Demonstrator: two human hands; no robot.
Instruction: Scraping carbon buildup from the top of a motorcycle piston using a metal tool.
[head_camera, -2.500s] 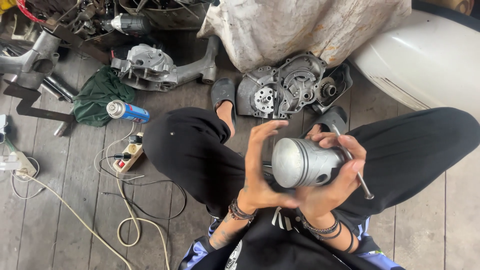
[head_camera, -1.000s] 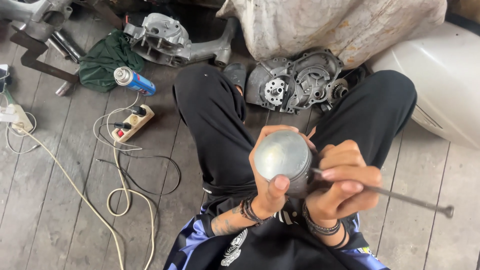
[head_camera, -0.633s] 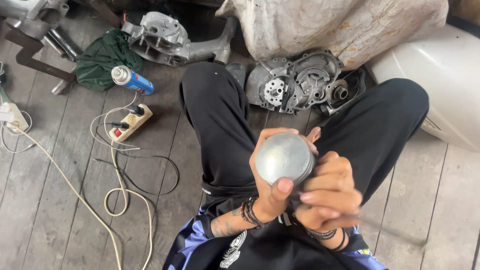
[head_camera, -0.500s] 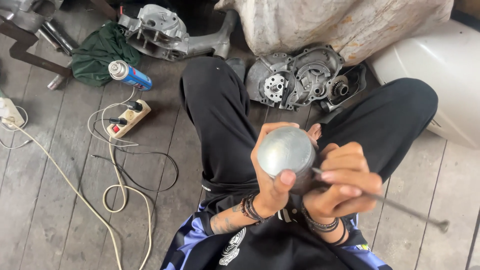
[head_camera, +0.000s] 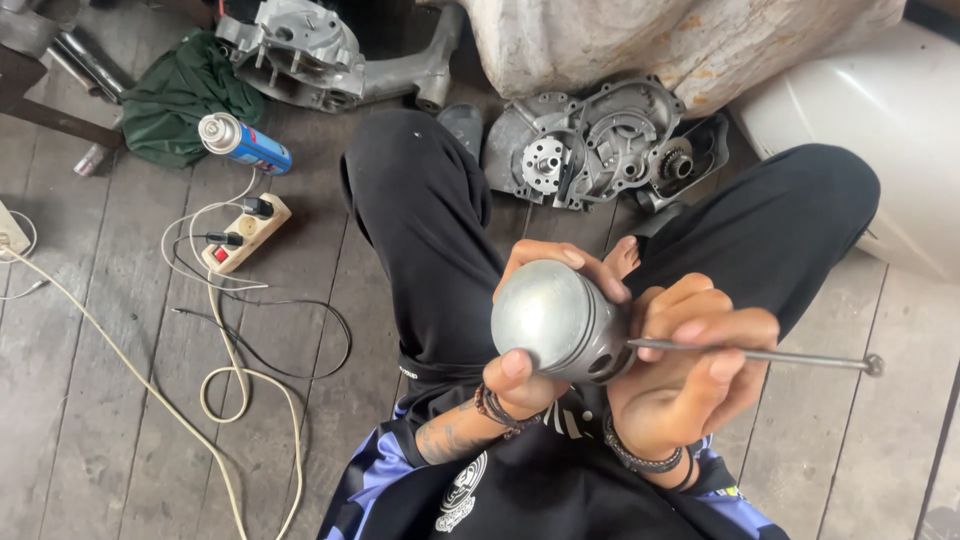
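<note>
Left hand (head_camera: 540, 330) wraps the piston (head_camera: 555, 322) from behind, thumb on its edge, crown tilted up toward the camera, held over the lap. Right hand (head_camera: 690, 375) is closed round a thin rod (head_camera: 760, 355), tip against the piston's side, so it looks steadied for probing. Beyond the knees on the floor (head_camera: 100, 330): engine case (head_camera: 590, 145), power strip (head_camera: 245, 232), spray can (head_camera: 243, 145), green rag (head_camera: 175, 100).

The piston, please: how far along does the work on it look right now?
Done: the piston is out of the opened engine case lying on the floor. In hand: left hand grips it while right hand holds a thin rod against its side. Left: it is not yet refitted.
</note>
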